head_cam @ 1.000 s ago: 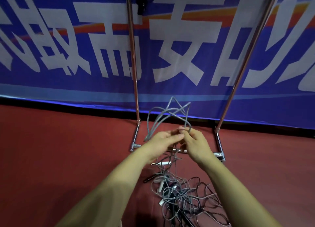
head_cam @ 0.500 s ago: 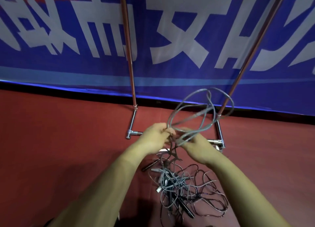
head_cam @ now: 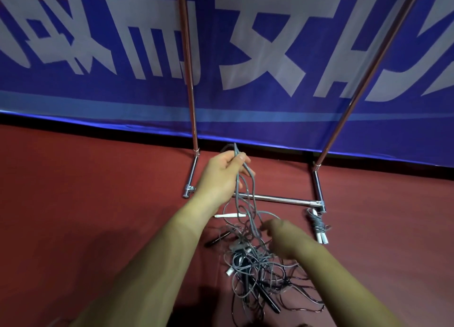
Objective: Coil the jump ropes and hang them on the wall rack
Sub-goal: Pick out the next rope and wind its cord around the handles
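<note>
Left hand: I am holding some folds of the grey rope raised, with my fingers curled round them.
Right hand: I am reaching low to one strand; it is blurred, so I cannot tell if it is pinching.
Rope: probably light, soft and easily knotting; it is hanging into the tangled pile on the floor.
Grip: I am thinking that it is best near a white handle.
Beyond: a coiled rope is lying beside the rack.

Both forearms bare, in from six o'clock; left hand and right hand bare too.
</note>
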A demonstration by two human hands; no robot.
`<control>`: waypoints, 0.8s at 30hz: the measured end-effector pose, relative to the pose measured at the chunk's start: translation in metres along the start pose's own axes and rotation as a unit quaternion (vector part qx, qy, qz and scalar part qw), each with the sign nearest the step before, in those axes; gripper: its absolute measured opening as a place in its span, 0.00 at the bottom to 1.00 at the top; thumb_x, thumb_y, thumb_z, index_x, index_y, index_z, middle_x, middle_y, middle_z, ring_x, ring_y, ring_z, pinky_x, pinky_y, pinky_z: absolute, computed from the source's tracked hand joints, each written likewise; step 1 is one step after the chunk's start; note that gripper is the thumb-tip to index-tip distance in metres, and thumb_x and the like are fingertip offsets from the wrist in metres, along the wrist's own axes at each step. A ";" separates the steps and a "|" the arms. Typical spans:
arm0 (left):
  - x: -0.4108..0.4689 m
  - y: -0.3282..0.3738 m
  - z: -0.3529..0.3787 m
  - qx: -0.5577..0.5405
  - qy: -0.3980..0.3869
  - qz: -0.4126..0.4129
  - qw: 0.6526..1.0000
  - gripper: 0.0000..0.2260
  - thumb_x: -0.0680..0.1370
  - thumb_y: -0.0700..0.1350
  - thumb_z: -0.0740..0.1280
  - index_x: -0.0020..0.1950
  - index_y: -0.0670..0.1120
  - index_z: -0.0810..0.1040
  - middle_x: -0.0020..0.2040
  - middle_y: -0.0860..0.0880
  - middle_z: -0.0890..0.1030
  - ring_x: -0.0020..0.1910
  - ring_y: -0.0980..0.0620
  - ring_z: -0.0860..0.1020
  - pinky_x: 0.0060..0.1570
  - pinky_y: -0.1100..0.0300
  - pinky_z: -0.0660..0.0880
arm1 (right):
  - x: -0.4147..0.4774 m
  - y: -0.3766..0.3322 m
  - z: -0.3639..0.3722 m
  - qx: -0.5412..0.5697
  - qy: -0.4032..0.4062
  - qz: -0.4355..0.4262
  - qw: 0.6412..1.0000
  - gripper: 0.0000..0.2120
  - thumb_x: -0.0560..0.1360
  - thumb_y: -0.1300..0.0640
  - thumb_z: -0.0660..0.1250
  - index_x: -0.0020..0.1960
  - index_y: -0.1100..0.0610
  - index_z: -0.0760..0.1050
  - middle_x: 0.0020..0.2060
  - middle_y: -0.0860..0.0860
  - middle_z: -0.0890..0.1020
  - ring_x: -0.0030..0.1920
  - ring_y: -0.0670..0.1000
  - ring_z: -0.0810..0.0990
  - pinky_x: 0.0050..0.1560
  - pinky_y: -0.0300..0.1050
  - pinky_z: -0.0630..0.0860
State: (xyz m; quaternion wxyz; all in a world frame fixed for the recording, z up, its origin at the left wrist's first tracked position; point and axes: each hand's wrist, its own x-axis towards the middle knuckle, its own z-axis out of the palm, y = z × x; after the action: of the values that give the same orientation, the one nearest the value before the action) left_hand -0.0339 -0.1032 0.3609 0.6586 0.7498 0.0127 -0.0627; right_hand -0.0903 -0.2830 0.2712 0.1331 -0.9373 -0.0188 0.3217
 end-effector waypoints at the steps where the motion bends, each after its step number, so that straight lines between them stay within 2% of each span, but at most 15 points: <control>1: 0.000 0.001 0.001 -0.005 -0.005 -0.001 1.000 0.10 0.84 0.46 0.61 0.46 0.47 0.80 0.40 0.49 0.86 0.28 0.52 0.75 0.32 0.61 0.72 | -0.001 -0.005 -0.007 0.014 0.044 -0.013 0.999 0.22 0.74 0.61 0.67 0.66 0.47 0.76 0.60 0.51 0.82 0.59 0.55 0.80 0.59 0.48 0.77; 4: -0.003 0.005 0.003 -0.023 -0.014 -0.003 1.000 0.10 0.84 0.44 0.61 0.47 0.46 0.79 0.40 0.48 0.86 0.24 0.54 0.73 0.28 0.64 0.70 | -0.011 -0.021 -0.030 0.092 0.189 -0.065 0.976 0.08 0.75 0.55 0.64 0.50 0.51 0.80 0.44 0.50 0.85 0.48 0.56 0.82 0.48 0.48 0.78; 5: -0.004 0.007 0.004 -0.028 -0.014 -0.003 0.999 0.10 0.84 0.44 0.61 0.47 0.45 0.79 0.40 0.48 0.86 0.23 0.55 0.72 0.27 0.64 0.69 | -0.015 -0.028 -0.035 0.135 0.212 -0.096 0.963 0.06 0.75 0.53 0.64 0.47 0.51 0.79 0.40 0.49 0.84 0.44 0.55 0.82 0.45 0.48 0.78; 7: -0.005 0.009 0.005 -0.032 -0.012 -0.002 0.999 0.10 0.84 0.44 0.61 0.47 0.45 0.80 0.41 0.47 0.86 0.22 0.56 0.71 0.26 0.65 0.69 | -0.020 -0.038 -0.035 0.188 0.214 -0.140 0.948 0.06 0.76 0.48 0.66 0.47 0.50 0.76 0.38 0.46 0.83 0.40 0.50 0.80 0.44 0.49 0.78; 10: -0.006 0.013 0.005 -0.047 0.003 0.000 0.999 0.10 0.84 0.44 0.62 0.47 0.45 0.80 0.39 0.48 0.87 0.21 0.56 0.66 0.24 0.65 0.65 | -0.015 -0.034 -0.027 0.158 0.161 -0.129 0.965 0.12 0.78 0.41 0.65 0.53 0.48 0.72 0.37 0.46 0.81 0.41 0.51 0.80 0.44 0.49 0.76; 13: -0.004 0.014 0.003 -0.100 0.022 -0.017 0.995 0.10 0.84 0.44 0.61 0.46 0.46 0.79 0.39 0.46 0.87 0.19 0.57 0.62 0.21 0.66 0.59 | -0.006 -0.017 -0.018 0.065 0.079 -0.079 0.992 0.13 0.81 0.44 0.62 0.54 0.51 0.79 0.40 0.52 0.82 0.47 0.59 0.80 0.48 0.49 0.76; 18: -0.006 0.015 0.006 -0.128 0.020 -0.025 0.991 0.10 0.84 0.43 0.61 0.46 0.45 0.79 0.40 0.43 0.86 0.19 0.58 0.59 0.19 0.66 0.56 | 0.010 0.001 -0.001 -0.006 -0.006 0.032 0.999 0.13 0.78 0.53 0.64 0.58 0.56 0.81 0.53 0.56 0.84 0.53 0.58 0.83 0.52 0.46 0.78; 22: -0.010 0.018 0.009 -0.134 0.013 -0.009 0.991 0.10 0.85 0.43 0.61 0.47 0.44 0.79 0.39 0.44 0.86 0.20 0.57 0.60 0.21 0.66 0.58 | 0.012 0.013 0.004 -0.069 -0.109 0.050 0.990 0.15 0.74 0.58 0.72 0.58 0.62 0.81 0.53 0.57 0.85 0.46 0.55 0.82 0.49 0.45 0.79; 24: -0.013 0.016 0.011 -0.118 0.013 0.005 0.993 0.10 0.85 0.43 0.61 0.47 0.44 0.79 0.39 0.46 0.86 0.20 0.57 0.63 0.22 0.66 0.61 | 0.010 0.015 0.012 -0.080 -0.167 0.053 0.981 0.13 0.74 0.61 0.73 0.57 0.66 0.82 0.50 0.57 0.86 0.40 0.52 0.84 0.46 0.45 0.81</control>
State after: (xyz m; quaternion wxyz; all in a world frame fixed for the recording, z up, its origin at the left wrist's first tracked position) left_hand -0.0460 -0.1155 0.3765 0.7427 0.6674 0.0252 -0.0478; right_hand -0.0907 -0.2932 0.2522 0.0360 -0.8775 -0.0169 0.4779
